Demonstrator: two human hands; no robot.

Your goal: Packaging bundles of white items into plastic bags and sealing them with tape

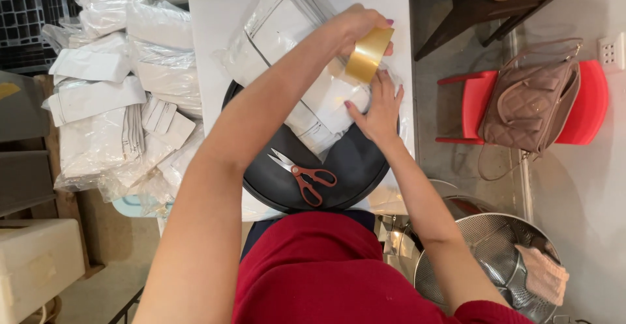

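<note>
My left hand (358,25) grips a roll of clear yellowish packing tape (368,53) and holds it above a white plastic-wrapped parcel (326,99). My right hand (379,109) lies flat on the parcel's right end, just under the roll. The parcel rests on a round black tray (352,167) in front of me. Orange-handled scissors (306,175) lie shut on the tray's near part.
A white table (222,11) bears a stack of white pouches (280,24). More bagged white packets (111,102) pile up at the left. At the right stand a red stool (590,102) with a beige handbag (531,102) and a metal colander (489,246) holding a pink cloth.
</note>
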